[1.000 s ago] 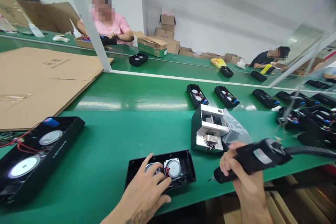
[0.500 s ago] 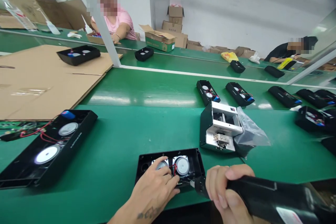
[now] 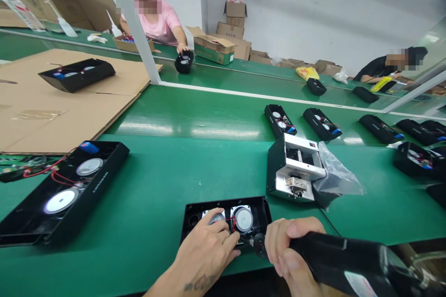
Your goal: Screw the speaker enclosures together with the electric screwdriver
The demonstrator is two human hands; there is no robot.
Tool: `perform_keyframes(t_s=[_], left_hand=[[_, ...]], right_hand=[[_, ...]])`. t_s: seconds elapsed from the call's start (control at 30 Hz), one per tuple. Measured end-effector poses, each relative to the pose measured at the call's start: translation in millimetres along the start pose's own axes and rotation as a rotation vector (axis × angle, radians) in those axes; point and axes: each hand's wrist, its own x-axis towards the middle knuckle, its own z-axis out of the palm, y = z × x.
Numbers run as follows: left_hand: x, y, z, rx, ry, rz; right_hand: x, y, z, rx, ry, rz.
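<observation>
My left hand [image 3: 205, 248] presses its fingers down on a round speaker driver [image 3: 216, 218], which they mostly hide. This driver sits in an open black speaker housing [image 3: 226, 202], beside a second silver-centred driver [image 3: 243, 220] with red wires between them. My right hand [image 3: 291, 250] grips a black electric screwdriver [image 3: 334, 257]. Its tip end [image 3: 258, 244] is at the housing's lower right corner, and the exact tip is hidden.
A metal-and-black fixture [image 3: 296, 167] and a clear plastic bag [image 3: 337, 174] stand behind my right hand. A long open speaker housing [image 3: 62, 197] lies at left, wired to a circuit board [image 3: 21, 167]. Several black housings line the green belts. Co-workers [image 3: 156, 23] sit beyond.
My right hand has brought the screwdriver left, from beside the housing to its lower right corner. A black housing now lies on the cardboard, and the co-worker's hand rests on another.
</observation>
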Motion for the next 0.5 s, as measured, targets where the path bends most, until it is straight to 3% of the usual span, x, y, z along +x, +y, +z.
perform_keyframes(t_s=[0.1, 0.27, 0.5], left_hand=[[-2.0, 0.9, 4.0, 0.010, 0.005, 0.002], [-2.0, 2.1, 9.2, 0.016, -0.005, -0.002], [-2.6, 2.9, 10.3, 0.004, -0.004, -0.001]], right_hand=[[3.3, 1.7, 0.8, -0.045, -0.027, -0.094], [11.0, -1.2, -3.7, -0.105, -0.198, -0.119], [9.6, 11.0, 3.7, -0.057, -0.203, -0.159]])
